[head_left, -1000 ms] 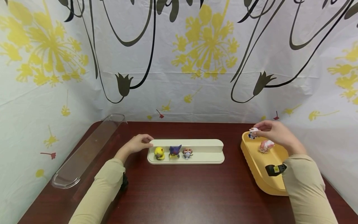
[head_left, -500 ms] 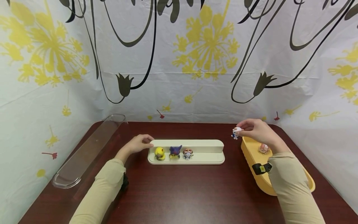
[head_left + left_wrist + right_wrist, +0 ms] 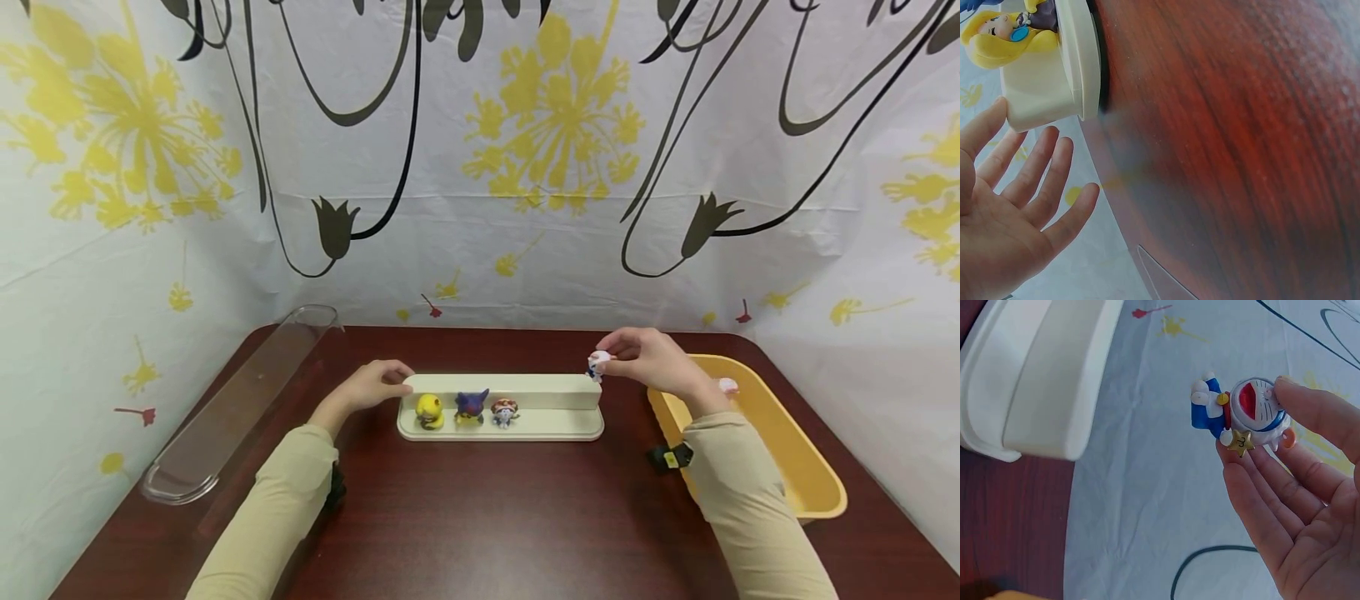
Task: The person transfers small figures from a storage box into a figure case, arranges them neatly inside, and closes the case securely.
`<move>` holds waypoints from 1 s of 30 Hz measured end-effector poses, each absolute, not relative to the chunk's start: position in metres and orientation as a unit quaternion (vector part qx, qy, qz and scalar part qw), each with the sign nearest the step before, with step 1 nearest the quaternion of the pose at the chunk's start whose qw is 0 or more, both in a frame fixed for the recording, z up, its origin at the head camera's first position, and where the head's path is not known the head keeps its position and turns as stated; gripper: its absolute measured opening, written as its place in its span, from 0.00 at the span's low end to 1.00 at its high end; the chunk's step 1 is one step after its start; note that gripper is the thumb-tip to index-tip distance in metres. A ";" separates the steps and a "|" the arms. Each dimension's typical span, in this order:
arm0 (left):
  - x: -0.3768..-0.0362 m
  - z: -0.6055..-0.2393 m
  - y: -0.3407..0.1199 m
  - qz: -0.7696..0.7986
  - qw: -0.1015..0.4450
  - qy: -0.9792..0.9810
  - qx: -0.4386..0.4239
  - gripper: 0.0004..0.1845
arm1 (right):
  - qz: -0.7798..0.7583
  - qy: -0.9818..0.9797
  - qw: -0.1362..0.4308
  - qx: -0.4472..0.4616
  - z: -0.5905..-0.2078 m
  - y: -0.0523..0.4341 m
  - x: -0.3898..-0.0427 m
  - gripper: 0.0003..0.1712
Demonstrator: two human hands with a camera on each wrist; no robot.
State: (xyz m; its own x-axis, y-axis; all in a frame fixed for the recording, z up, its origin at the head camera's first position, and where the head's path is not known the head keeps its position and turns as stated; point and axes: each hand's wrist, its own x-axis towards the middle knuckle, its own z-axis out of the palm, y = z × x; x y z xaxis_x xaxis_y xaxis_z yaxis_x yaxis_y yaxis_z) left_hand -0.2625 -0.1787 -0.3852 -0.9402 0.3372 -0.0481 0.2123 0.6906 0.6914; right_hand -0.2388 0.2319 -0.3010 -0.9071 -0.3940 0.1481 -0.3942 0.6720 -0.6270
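My right hand pinches a small blue-and-white figurine between thumb and fingertips, just above the right end of the cream stepped stand. On the stand's lower step stand a yellow figurine, a purple one and a small white-and-red one. My left hand rests with straight fingers against the stand's left end. A pink figurine lies in the yellow tray, partly hidden by my wrist.
A clear plastic cover lies along the table's left edge. The dark wooden table is backed by a white cloth with yellow flowers. The yellow tray sits at the right edge.
My right hand has carried the blue-and-white figurine leftward from over the yellow tray to the right end of the stand. The left hand has stayed at the stand.
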 end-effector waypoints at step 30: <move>-0.264 -0.387 -0.179 0.364 0.084 0.915 0.154 0.14 | 0.360 -0.889 -0.020 0.281 -0.371 0.179 -0.243 0.11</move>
State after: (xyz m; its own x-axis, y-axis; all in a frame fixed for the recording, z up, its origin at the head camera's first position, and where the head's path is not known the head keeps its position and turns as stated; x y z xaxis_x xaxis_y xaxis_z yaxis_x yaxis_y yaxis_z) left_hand -0.2644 -0.1789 -0.3868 -0.9386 0.3427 -0.0407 0.2211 0.6879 0.6913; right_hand -0.2430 0.1790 -0.3711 -0.8412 -0.5143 0.1670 -0.4855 0.5824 -0.6520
